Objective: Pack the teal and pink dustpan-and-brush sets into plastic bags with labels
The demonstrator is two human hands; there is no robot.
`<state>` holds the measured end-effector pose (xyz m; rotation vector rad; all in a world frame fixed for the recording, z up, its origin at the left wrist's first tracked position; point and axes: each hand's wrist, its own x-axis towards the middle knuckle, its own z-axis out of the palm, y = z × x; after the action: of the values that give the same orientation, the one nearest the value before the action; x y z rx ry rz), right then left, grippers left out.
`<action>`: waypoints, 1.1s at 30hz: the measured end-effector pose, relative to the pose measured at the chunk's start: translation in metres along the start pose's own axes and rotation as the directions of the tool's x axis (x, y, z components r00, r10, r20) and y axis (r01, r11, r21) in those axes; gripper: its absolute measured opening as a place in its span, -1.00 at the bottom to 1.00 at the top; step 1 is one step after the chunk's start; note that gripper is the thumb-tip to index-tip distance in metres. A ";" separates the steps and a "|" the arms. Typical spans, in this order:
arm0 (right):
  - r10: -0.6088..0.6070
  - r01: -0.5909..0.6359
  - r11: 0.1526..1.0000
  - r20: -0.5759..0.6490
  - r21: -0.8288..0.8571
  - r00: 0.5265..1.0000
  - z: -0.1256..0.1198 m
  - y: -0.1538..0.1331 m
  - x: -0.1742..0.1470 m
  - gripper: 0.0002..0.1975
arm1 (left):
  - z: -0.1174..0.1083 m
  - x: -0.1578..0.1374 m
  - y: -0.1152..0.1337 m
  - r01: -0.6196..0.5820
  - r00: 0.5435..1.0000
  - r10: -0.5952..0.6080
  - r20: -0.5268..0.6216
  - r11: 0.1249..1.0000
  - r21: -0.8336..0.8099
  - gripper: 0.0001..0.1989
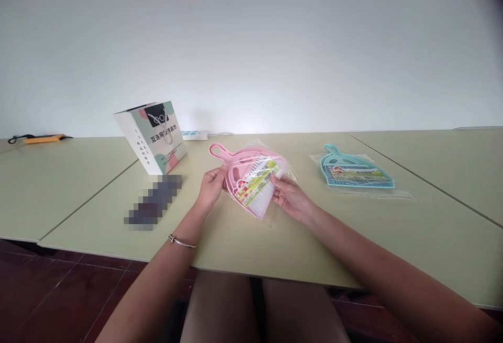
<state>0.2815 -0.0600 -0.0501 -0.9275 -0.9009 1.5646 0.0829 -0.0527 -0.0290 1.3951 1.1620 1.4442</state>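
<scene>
Both hands, left (212, 185) and right (291, 196), grip a wrapped pink dustpan-and-brush set (253, 181), centre of frame.
Slippage is the likeliest fault: loose plastic film (291, 170) could slide within the pinch, letting the set twist or drop onto the table (236, 246). It lies between the hands, left closed on the edge below the handle loop, right on the bristle side, towards the frame's right.
</scene>
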 end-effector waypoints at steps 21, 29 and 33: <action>0.089 -0.070 0.978 -0.089 0.196 0.992 -0.016 -0.008 0.002 -0.78 | -0.010 0.038 0.004 -0.133 0.974 0.094 0.207 0.974 0.184 -0.65; 0.133 -0.126 0.981 -0.036 0.148 0.990 -0.009 -0.019 0.001 -0.69 | -0.026 0.050 -0.006 -0.153 0.984 0.169 -0.057 0.964 0.217 -0.69; 0.158 -0.154 0.982 -0.035 0.108 0.987 -0.012 -0.019 0.005 -0.69 | -0.043 0.053 -0.002 0.024 1.000 -0.021 -0.016 0.952 0.307 -0.66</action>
<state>0.2991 -0.0507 -0.0379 -0.9720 -0.7220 1.7015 0.0359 -0.0045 -0.0160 1.5772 1.4532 1.2960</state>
